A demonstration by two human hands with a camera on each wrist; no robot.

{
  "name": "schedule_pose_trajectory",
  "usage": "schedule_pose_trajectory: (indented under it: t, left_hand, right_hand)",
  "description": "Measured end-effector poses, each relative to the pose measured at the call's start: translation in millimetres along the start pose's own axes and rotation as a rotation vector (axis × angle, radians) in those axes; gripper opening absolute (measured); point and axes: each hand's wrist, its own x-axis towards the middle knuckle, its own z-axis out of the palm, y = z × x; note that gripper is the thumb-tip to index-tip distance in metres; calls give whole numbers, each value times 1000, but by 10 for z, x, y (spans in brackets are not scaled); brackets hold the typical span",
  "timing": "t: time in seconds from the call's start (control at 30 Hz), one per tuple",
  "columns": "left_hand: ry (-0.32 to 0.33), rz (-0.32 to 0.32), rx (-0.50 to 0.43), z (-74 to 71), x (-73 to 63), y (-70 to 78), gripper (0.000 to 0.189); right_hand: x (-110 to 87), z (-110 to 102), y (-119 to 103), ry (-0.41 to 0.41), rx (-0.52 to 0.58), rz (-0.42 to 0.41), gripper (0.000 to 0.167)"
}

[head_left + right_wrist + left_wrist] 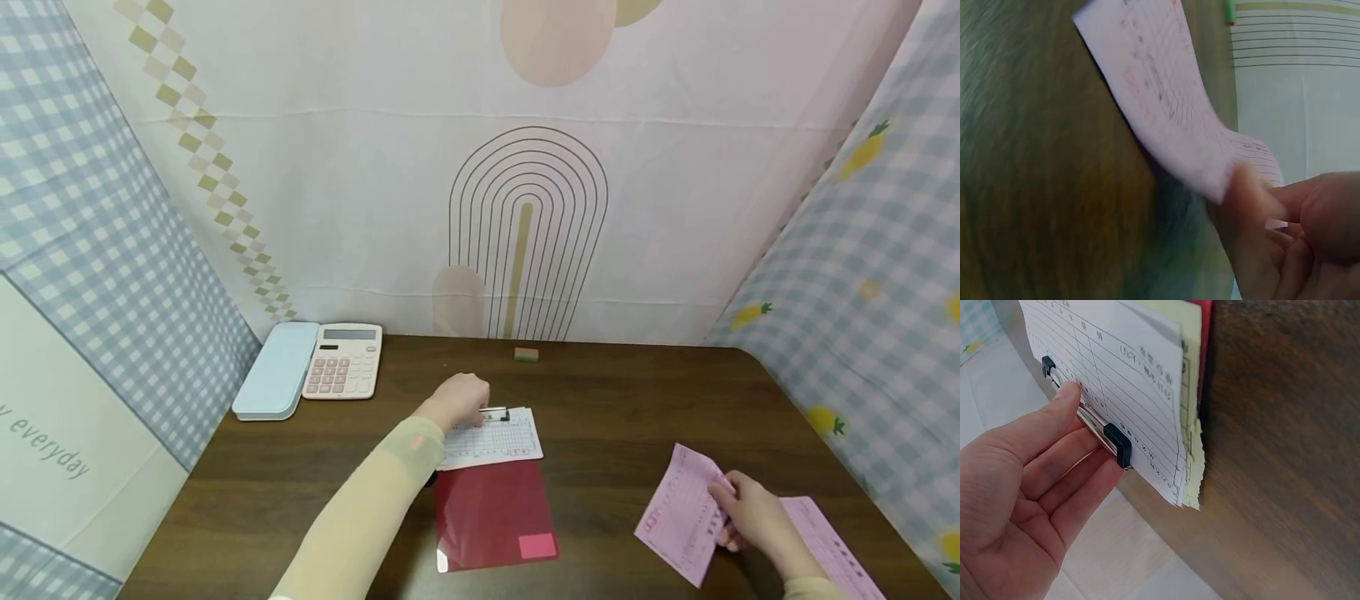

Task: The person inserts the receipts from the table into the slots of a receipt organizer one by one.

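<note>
Near the middle of the table lies a red clipboard (495, 512). White printed forms (498, 439) lie at its top under a metal clip (493, 414) with black ends. My left hand (461, 402) pinches that clip, thumb on one side and fingers on the other in the left wrist view. Yellowish sheets (1192, 459) show behind the white ones there. On the right, my right hand (753, 512) holds a pink form (682, 512) between thumb and fingers; it is blurred in the right wrist view. Another pink form (825, 546) lies beside that hand, partly hidden by the forearm.
A pale blue case (276, 367) and a white calculator (343, 362) sit side by side at the back left. A small red and green block (527, 354), perhaps an eraser, lies by the back edge. Fabric curtains enclose the table (615, 392) at the back and sides.
</note>
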Motion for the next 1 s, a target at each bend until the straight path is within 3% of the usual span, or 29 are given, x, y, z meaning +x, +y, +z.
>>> schedule_pose_trajectory:
  t: [0.1, 0.17, 0.5, 0.67, 0.77, 0.9, 1.0]
  left_hand:
    - [1, 4, 4, -14, -1, 2, 14]
    - [0, 5, 6, -21, -4, 4, 14]
    - [-9, -8, 16, -21, -17, 18, 13]
    - [-12, -11, 5, -15, -17, 26, 13]
    - [-15, -19, -8, -17, -22, 31, 12]
    - [-14, -22, -1, -23, -24, 30, 12]
    - [-12, -22, 4, -25, -20, 24, 12]
  right_hand:
    - [5, 38, -48, -45, 187, 21, 26]
    - [12, 58, -77, -53, 212, 3, 27]
    - [30, 76, -177, 2, -36, -100, 16]
    - [39, 82, -190, -16, -60, -117, 13]
    - [42, 104, -214, -61, 11, -93, 15]
    - [47, 155, -266, -149, 206, -60, 19]
    - [65, 184, -304, -172, 312, -74, 20]
